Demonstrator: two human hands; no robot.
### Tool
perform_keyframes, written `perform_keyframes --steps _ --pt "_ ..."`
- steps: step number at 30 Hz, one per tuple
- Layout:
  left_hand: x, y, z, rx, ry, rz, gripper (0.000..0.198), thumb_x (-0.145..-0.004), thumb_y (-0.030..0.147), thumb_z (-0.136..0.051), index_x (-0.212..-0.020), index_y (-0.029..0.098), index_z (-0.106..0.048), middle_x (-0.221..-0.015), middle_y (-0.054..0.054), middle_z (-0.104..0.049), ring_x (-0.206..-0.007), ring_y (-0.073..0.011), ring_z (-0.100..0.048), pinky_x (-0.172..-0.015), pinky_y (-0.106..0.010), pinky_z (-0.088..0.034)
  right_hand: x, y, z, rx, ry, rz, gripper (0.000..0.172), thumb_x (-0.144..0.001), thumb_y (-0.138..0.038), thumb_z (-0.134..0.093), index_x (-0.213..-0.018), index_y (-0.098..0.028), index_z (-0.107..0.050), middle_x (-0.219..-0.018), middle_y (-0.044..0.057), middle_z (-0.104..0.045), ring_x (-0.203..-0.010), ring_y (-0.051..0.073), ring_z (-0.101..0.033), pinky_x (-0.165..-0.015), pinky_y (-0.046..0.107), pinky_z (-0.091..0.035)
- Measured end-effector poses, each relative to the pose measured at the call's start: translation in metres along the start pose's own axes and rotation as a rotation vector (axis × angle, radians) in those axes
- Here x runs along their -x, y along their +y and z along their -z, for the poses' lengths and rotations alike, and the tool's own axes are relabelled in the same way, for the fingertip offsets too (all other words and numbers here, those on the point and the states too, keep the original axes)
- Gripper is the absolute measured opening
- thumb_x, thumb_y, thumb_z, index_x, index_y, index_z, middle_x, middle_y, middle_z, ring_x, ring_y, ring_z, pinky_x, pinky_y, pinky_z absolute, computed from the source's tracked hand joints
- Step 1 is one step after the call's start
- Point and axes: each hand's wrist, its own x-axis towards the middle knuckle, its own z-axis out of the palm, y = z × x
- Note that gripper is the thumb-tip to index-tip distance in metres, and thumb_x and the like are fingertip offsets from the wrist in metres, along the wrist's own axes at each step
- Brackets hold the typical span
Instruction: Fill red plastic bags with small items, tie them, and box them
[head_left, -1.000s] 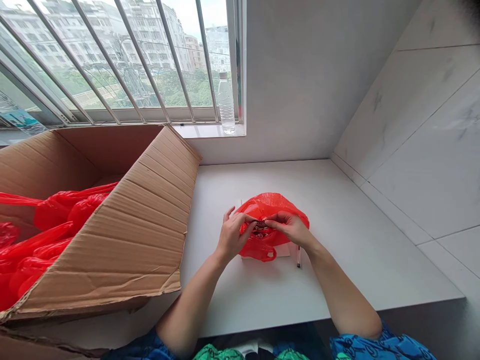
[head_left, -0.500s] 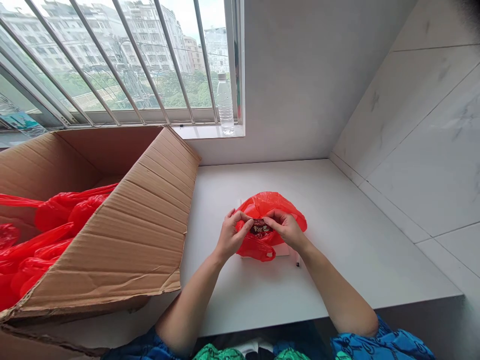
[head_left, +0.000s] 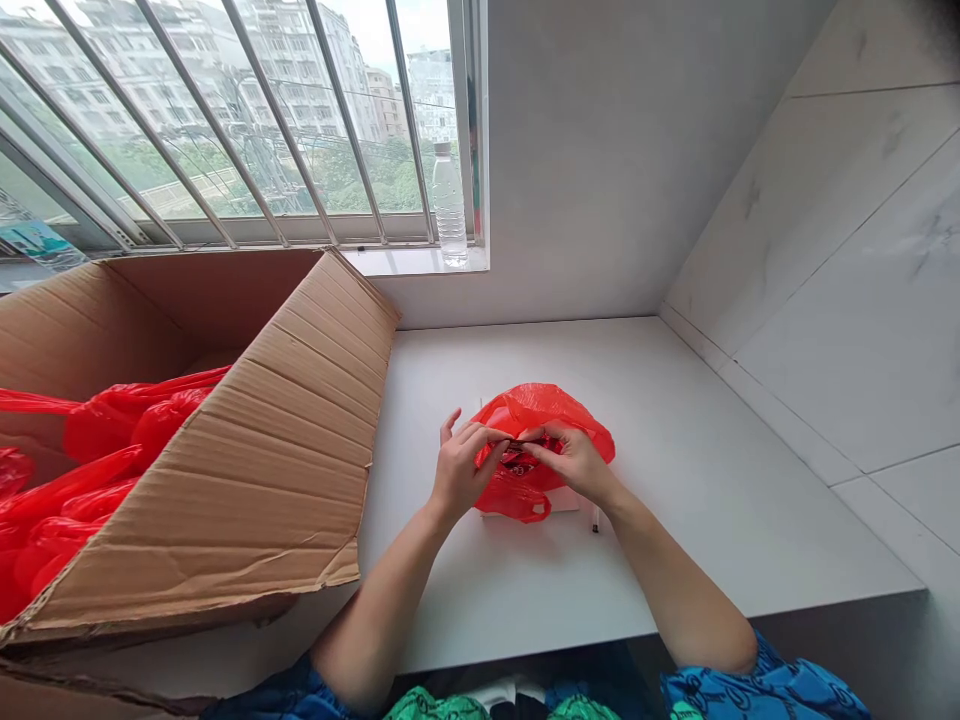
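Dark packet (head_left: 520, 459) is between the two hands of the person, over the open mouth of a red plastic bag (head_left: 544, 402). The left hand (head_left: 459, 468) is closed with thumb and fingertips on one side of its upper edge, its little finger raised, and the right hand (head_left: 579, 465) pinches the same edge from the other side; the fingertips of both hands are almost together. I judge that the step in hand is some fine work on this edge, but whether it is opening, closing or straightening, I cannot tell. For the next move, a firm pinch on both sides seems necessary, with care not to catch the thin bag. On the packet I notice light printing, which is too small for me to read. Under the bag a pale flat piece (head_left: 564, 499) shows, and just beside it a pen (head_left: 595, 518) lies on the white counter (head_left: 487, 610). Farther to the left stands a cardboard box (head_left: 247, 490) with red bags (head_left: 105, 425) inside; I find no writing on its visible sides. On the window sill, a clear bottle (head_left: 449, 205) stands upright, without any label that I can see.
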Motion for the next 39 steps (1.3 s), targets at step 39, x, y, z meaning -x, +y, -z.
perform_keyframes --steps 39 --pt "0.002 0.000 -0.004 0.036 -0.099 0.045 0.019 -0.099 0.034 -0.051 -0.086 0.024 -0.062 -0.080 0.005 -0.071 -0.075 -0.0131 -0.065 -0.117 -0.047 -0.026 0.000 -0.015 0.007 -0.066 0.006 -0.084 0.031 -0.082 -0.053 -0.070 -0.100 -0.028 -0.072 -0.104 0.002 -0.075 -0.105 0.023 -0.068 -0.092 0.037 -0.055"
